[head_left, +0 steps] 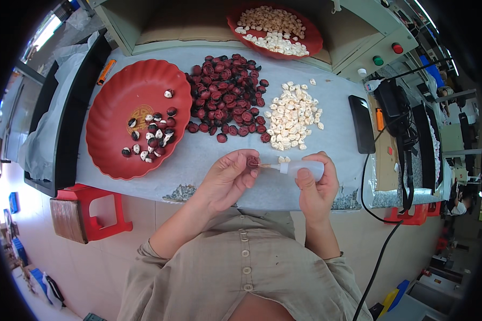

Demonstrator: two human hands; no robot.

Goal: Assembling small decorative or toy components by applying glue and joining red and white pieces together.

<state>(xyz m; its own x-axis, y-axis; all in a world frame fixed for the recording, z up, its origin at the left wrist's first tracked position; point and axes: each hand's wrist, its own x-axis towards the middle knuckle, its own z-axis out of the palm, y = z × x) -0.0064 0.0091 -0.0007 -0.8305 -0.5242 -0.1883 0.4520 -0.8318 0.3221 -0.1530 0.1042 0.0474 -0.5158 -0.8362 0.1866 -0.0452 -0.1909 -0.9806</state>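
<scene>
Pinching small dark-red round piece (253, 162) in left hand (230, 175), near desk's (337, 166) front edge; right hand (316, 187) wraps translucent white plastic bottle (306, 169), nozzle at piece. Piece likely light, stiff: hold sides. Bottle probably squeezable: grip mid-body.

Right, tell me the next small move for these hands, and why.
Probably a gentle squeeze of the bottle: the right hand holds it with its nozzle right at the dark red piece pinched in the left hand.
</scene>
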